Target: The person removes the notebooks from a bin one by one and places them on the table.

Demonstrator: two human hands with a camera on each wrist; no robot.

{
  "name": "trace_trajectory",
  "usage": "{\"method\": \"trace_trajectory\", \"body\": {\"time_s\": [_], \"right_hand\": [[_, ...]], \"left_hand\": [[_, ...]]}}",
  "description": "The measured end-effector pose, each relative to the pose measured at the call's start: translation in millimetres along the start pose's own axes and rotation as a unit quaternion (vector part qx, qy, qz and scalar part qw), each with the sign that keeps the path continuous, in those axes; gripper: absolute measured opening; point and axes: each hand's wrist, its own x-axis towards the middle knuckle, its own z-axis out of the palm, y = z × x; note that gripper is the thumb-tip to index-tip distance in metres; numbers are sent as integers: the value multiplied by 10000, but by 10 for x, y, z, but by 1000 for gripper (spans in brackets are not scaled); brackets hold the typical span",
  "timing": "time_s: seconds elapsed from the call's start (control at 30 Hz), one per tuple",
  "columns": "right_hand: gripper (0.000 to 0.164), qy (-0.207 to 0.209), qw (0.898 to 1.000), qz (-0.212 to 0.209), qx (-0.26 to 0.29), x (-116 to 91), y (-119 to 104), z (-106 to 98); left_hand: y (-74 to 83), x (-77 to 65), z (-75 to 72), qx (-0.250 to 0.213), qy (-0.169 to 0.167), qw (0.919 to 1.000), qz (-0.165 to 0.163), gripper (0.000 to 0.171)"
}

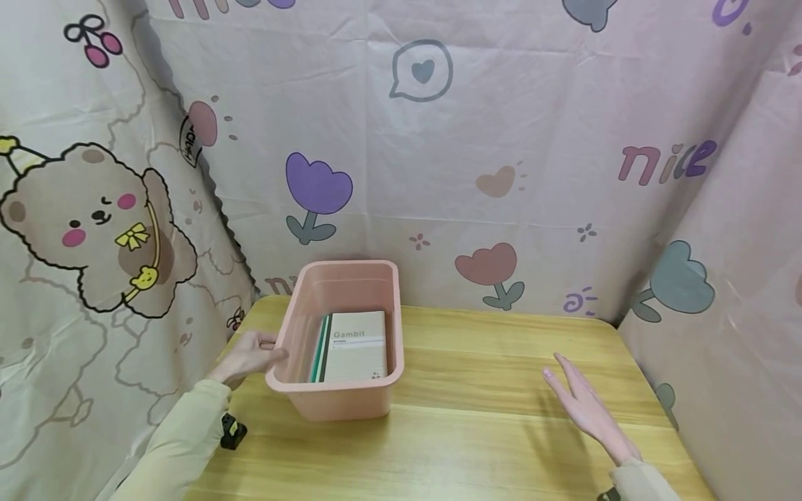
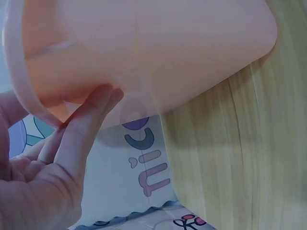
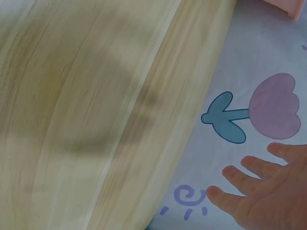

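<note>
A pink plastic bin (image 1: 338, 396) stands at the left of the wooden table in the head view. Inside it lie several notebooks, the top one a pale notebook (image 1: 357, 348) marked "Gambit", with green and dark edges showing beside it. My left hand (image 1: 250, 356) grips the bin's left rim; in the left wrist view its fingers (image 2: 88, 120) curl over the rim and press on the outer wall. Over the right part of the table hovers my right hand (image 1: 583, 403), fingers spread and holding nothing. The right wrist view shows those fingers (image 3: 244, 179) apart from any object.
The wooden table (image 1: 489, 369) carries the bin near its back left edge. Behind it hangs a printed curtain (image 1: 388, 195) with flowers and words, and another curtain with a bear (image 1: 100, 216) closes the left side. A curtain also borders the right edge.
</note>
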Motion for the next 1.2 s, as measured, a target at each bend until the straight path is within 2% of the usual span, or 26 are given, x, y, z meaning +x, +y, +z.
{"method": "trace_trajectory", "body": {"time_s": [0.53, 0.8, 1.03, 1.2], "right_hand": [[75, -12, 9997, -205, -141, 15, -228, 41], [76, 32, 9991, -336, -256, 83, -333, 32], [80, -115, 9983, -354, -453, 169, -541, 0], [85, -286, 9964, -394, -696, 276, -793, -43]], "left_hand": [[79, -161, 248, -269, -494, 9984, -2, 49], [124, -230, 391, -524, -718, 9959, 171, 50], [166, -287, 469, -583, -844, 9946, 141, 53], [189, -330, 522, -721, -1002, 9921, 235, 52]]}}
